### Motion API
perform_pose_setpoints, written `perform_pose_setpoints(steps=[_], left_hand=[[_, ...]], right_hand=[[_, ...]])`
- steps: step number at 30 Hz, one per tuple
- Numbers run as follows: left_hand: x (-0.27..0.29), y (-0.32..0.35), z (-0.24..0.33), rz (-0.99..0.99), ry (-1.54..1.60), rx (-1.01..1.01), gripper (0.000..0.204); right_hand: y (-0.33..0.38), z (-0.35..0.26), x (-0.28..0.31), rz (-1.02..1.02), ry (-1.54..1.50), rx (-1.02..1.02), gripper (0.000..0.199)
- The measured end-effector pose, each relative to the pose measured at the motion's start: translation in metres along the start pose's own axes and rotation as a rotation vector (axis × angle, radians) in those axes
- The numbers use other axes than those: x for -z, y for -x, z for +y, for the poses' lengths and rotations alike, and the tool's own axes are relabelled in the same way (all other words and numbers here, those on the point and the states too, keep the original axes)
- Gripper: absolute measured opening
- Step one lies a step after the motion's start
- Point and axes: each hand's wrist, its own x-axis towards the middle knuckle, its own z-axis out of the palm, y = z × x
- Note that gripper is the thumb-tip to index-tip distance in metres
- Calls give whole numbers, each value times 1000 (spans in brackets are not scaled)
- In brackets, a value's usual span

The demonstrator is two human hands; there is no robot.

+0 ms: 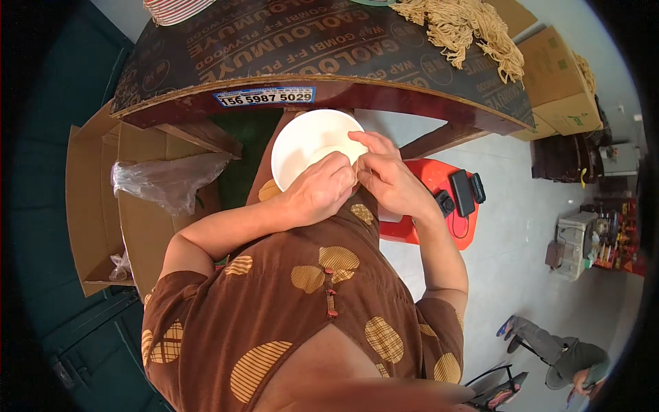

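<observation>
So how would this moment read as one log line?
left hand: on bowl rim | right hand: on rim | bowl: white, below table edge

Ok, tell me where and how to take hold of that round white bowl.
Grip the round white bowl at its bare far-left rim, coming from the table side. It sits tilted with its open face up, and both hands, left hand and right hand, already cover the near-right edge, so only that far arc looks free.
</observation>
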Motion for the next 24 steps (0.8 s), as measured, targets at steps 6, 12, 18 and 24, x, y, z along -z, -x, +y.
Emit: perform_pose_setpoints(steps=[6, 12, 18, 24], left_hand=[[-1, 2, 2, -1, 15, -8, 23], [-3, 6, 2, -31, -14, -6, 31], [-1, -1, 5, -27, 69, 97, 23], [3, 0, 2, -184, 639, 769, 11]], right_hand=[[4, -2, 0, -2, -11, -11, 3], [9, -4, -3, 36, 15, -17, 2], [14, -1, -8, 95, 80, -25, 5], [23, -9, -9, 130, 108, 28, 4]])
